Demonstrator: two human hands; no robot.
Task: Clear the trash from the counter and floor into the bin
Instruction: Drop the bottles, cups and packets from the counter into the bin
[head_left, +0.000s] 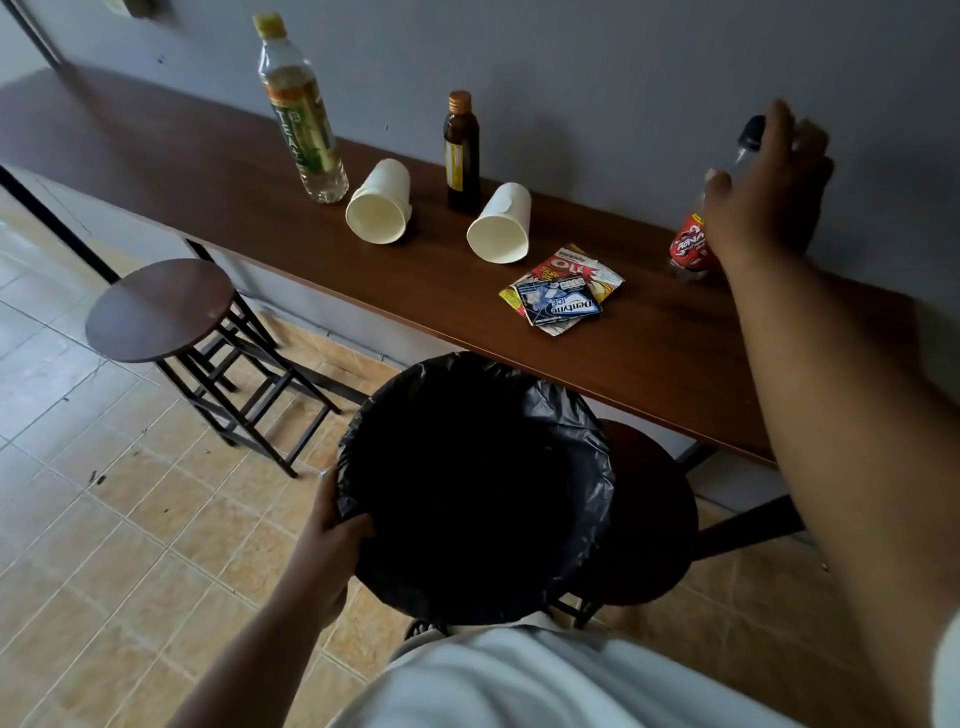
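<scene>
My left hand (332, 540) grips the near rim of a bin lined with a black bag (587, 415), held below the counter's front edge. My right hand (769, 192) hovers with fingers spread around a clear bottle with a red label (688, 244) at the counter's right, not closed on it. On the wooden counter (208, 171) stand a tall tea bottle (301, 109) and a small brown bottle (461, 150). Two white paper cups (379, 210) (501, 226) lie on their sides. A gum packet (563, 306) lies on a red and yellow wrapper (582, 265).
A round wooden stool (156, 312) stands on the tiled floor at the left. A second stool (654, 509) sits under the counter, partly behind the bin. A grey wall runs behind the counter.
</scene>
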